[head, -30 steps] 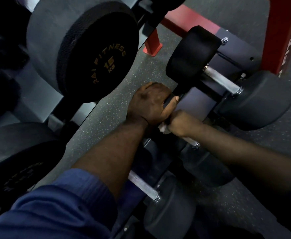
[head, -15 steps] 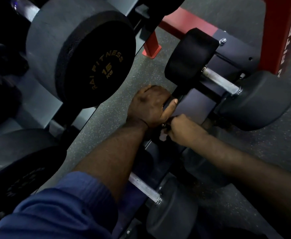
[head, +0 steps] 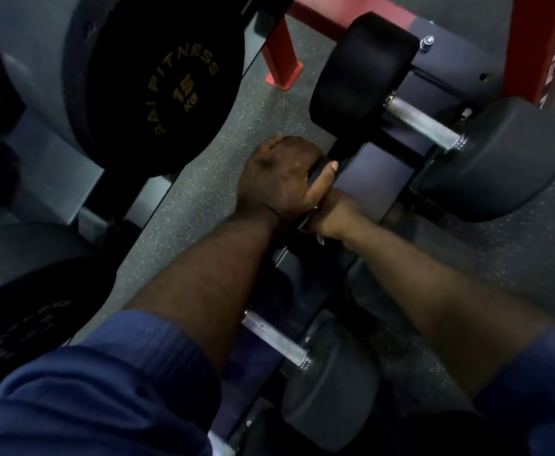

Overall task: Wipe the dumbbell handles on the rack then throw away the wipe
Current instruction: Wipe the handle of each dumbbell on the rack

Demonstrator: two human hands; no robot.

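Person leans over a low dumbbell rack (head: pixel 379 169) with both bare forearms reaching in. Left grip (head: pixel 282 179) is clamped over the left head of the middle dumbbell (head: pixel 318 166), fingers curled over the far side, thumb laid along the top. Right grip (head: pixel 335 213) sits touching it, clenched into a fist around that dumbbell's handle, which is hidden inside the fist. The wipe (head: pixel 320 239) is held in the right grip; only a small pale scrap shows at the fist's lower edge. Far dumbbell (head: pixel 499 159) lies one slot beyond, its steel handle bare. Near dumbbell (head: pixel 328 390) lies closer to the body, its handle partly under the left forearm. A 15 kg dumbbell (head: pixel 158 87) sits on the upper tier at left. Speckled floor (head: pixel 204 179) below; red frame (head: pixel 282 54) behind.
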